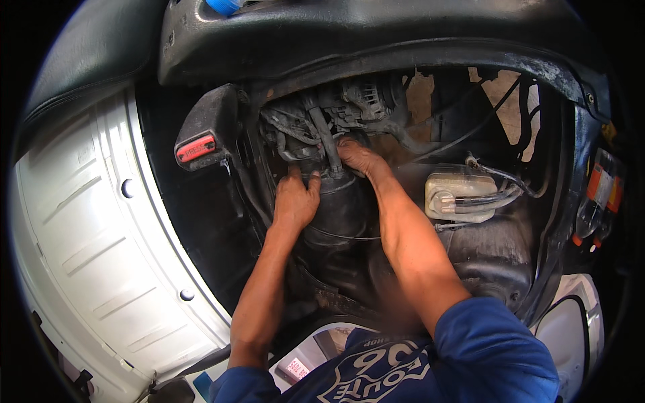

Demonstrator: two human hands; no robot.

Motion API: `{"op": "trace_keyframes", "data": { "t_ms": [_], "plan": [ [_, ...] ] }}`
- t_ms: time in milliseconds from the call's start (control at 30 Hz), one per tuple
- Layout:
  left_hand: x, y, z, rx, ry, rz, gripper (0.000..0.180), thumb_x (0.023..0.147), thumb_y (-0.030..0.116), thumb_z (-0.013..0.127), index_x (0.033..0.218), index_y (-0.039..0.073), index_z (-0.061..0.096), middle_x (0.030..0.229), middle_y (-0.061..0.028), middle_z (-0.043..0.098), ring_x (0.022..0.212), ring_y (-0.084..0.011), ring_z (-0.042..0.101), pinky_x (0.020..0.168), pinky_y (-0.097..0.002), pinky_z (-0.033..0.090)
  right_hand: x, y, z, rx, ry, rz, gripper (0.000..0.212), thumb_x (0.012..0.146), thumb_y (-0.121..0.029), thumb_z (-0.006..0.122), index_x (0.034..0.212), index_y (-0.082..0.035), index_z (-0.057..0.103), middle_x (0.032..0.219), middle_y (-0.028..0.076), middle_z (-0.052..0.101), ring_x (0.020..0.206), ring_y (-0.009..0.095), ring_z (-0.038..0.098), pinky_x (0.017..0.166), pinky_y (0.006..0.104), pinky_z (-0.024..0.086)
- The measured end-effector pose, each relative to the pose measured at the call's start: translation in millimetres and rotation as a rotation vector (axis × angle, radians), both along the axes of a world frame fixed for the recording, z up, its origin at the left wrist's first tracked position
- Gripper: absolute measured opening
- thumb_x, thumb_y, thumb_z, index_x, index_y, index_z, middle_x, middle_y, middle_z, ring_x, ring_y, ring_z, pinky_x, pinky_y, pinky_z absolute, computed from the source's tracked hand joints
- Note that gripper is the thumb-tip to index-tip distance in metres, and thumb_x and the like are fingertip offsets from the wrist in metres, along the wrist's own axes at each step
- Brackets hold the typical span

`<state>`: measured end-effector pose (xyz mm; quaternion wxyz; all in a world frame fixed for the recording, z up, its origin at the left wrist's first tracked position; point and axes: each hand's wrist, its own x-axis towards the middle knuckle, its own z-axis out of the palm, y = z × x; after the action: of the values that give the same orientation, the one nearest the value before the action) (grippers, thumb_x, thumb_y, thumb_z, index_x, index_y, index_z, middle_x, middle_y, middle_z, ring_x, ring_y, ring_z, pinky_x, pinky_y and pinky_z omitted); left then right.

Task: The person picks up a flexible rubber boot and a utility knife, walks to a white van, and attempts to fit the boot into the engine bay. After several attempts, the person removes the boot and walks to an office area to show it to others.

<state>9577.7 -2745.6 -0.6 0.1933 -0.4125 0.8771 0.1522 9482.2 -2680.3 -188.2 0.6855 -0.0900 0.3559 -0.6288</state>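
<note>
A black cylindrical canister [336,209] sits low in the engine bay, with a thick grey-black hose [324,138] rising from its top. My left hand [295,200] grips the canister's left upper edge; its thumb lies by the top and its forefinger points toward the nearby hoses. On the right side of the thick hose, just above the canister, my right hand [357,156] has its fingers curled inward. Those fingertips are partly hidden, and what they pinch cannot be made out. Behind them are dusty engine parts, including an alternator [368,101].
A translucent plastic reservoir [457,191] with clear hoses stands at the right. A seat-belt buckle [196,149] with a red button juts out at the left. White door panel [94,221] lies far left. Plastic bottles [594,195] are at the far right. A thin cable crosses the canister.
</note>
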Motion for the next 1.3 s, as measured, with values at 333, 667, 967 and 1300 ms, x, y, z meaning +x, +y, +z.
{"op": "trace_keyframes", "data": {
  "t_ms": [333, 667, 967, 1300],
  "plan": [
    [28, 26, -15, -0.259, 0.409, -0.260, 0.054, 0.087, 0.021, 0.081, 0.133, -0.001, 0.061, 0.138, -0.0358, 0.054, 0.121, -0.0487, 0.056, 0.103, -0.0511, 0.046, -3, 4, -7, 0.008, 0.453, 0.015, 0.041, 0.091, -0.040, 0.073, 0.116, -0.008, 0.078, 0.107, 0.009, 0.076, 0.098, 0.020, 0.065, 0.095, 0.0313, 0.047],
    [14, 19, -10, -0.136, 0.418, -0.096, 0.054, 0.076, 0.025, 0.089, 0.118, 0.001, 0.065, 0.112, -0.0197, 0.053, 0.112, -0.0399, 0.054, 0.098, -0.0489, 0.046, -18, 6, 1, -0.050, 0.159, 0.133, 0.043, 0.087, -0.038, 0.079, 0.112, -0.003, 0.076, 0.105, 0.005, 0.073, 0.098, 0.014, 0.062, 0.092, 0.0289, 0.046],
    [9, 6, -11, -0.100, 0.354, -0.164, 0.051, 0.073, 0.025, 0.089, 0.106, -0.003, 0.064, 0.112, -0.0184, 0.056, 0.110, -0.0389, 0.053, 0.097, -0.0480, 0.045, -3, 4, -1, -0.135, -0.318, -0.068, 0.026, 0.087, -0.023, 0.078, 0.100, -0.001, 0.074, 0.091, 0.002, 0.069, 0.083, 0.010, 0.061, 0.077, 0.0287, 0.048],
    [18, 6, -9, 0.016, 0.391, -0.023, 0.046, 0.085, 0.028, 0.080, 0.114, -0.004, 0.063, 0.115, -0.0208, 0.060, 0.112, -0.0364, 0.057, 0.099, -0.0466, 0.046, -17, 10, 11, -0.068, 0.064, 0.064, 0.040, 0.084, -0.033, 0.080, 0.105, 0.001, 0.074, 0.094, 0.005, 0.069, 0.086, 0.013, 0.060, 0.082, 0.0301, 0.047]
  ]
}}
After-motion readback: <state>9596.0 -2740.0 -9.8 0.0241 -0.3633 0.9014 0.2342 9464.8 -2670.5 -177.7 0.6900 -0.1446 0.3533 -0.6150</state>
